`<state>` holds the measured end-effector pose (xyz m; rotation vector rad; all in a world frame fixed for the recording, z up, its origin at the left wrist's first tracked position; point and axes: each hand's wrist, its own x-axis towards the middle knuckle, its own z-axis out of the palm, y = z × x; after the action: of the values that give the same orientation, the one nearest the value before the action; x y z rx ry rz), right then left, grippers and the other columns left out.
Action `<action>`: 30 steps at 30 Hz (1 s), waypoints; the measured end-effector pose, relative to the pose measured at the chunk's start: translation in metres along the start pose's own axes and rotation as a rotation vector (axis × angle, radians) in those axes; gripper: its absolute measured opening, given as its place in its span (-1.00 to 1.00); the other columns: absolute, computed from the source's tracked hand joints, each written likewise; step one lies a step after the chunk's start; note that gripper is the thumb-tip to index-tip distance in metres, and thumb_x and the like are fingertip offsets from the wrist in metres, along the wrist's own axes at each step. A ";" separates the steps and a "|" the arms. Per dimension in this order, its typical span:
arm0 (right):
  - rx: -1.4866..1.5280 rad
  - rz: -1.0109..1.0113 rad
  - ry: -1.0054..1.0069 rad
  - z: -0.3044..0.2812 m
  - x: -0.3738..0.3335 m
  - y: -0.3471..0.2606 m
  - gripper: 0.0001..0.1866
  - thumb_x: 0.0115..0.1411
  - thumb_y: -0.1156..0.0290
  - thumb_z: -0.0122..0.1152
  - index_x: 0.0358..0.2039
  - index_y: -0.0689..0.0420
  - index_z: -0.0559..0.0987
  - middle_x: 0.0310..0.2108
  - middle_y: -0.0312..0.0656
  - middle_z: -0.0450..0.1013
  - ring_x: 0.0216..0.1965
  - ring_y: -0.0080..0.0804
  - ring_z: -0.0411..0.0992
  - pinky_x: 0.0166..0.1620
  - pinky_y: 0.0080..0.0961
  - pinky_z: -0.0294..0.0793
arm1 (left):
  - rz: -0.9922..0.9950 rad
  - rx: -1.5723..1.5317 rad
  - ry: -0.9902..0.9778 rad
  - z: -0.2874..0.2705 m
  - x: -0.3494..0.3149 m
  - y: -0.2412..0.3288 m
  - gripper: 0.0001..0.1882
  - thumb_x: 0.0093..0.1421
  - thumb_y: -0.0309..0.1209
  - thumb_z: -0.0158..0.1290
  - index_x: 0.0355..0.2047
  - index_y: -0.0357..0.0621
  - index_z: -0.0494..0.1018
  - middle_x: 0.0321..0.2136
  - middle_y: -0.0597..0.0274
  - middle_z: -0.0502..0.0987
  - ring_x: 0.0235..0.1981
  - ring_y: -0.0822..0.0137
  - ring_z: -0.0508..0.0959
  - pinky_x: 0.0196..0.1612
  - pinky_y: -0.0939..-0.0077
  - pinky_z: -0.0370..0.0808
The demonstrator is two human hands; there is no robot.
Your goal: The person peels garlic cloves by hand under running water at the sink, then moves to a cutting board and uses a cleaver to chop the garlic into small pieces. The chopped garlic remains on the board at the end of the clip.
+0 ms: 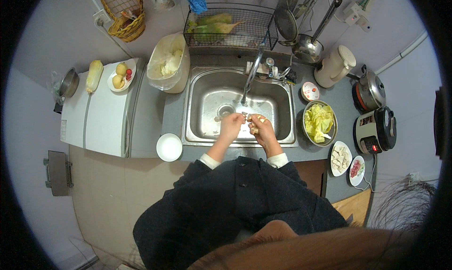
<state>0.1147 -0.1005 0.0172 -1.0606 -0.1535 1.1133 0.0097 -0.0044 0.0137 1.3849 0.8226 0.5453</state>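
A small pale piece (pixel 254 128) sits in the right hand (pixel 262 129), fingers curled round it, over the sink's (pixel 273 100) near side. The left hand (pixel 231 127) is bunched close by — holding anything, I can't tell. Yellow-green leaves (pixel 318 121) fill a metal bowl (pixel 333 135) to the right.

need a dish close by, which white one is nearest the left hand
The round white bowl at the sink's lower left corner; the others lie farther from the left hand, right of the sink or atop the white appliance.
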 end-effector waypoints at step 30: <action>-0.477 -0.199 0.027 0.007 -0.007 -0.004 -0.82 0.06 0.41 0.23 -0.37 0.25 0.53 -0.56 -0.32 0.43 -0.61 -0.69 0.32 -0.57 -0.74 0.31 | 0.492 0.618 0.077 -0.001 -0.007 0.016 -0.89 -0.11 -0.40 0.13 -0.66 -0.18 0.51 -0.63 0.03 0.49 -0.60 0.08 0.51 -0.53 0.31 0.42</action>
<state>0.1100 -0.1024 0.0267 -1.4474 -0.5112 0.8996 0.0065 -0.0067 0.0309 2.1754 0.7400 0.7601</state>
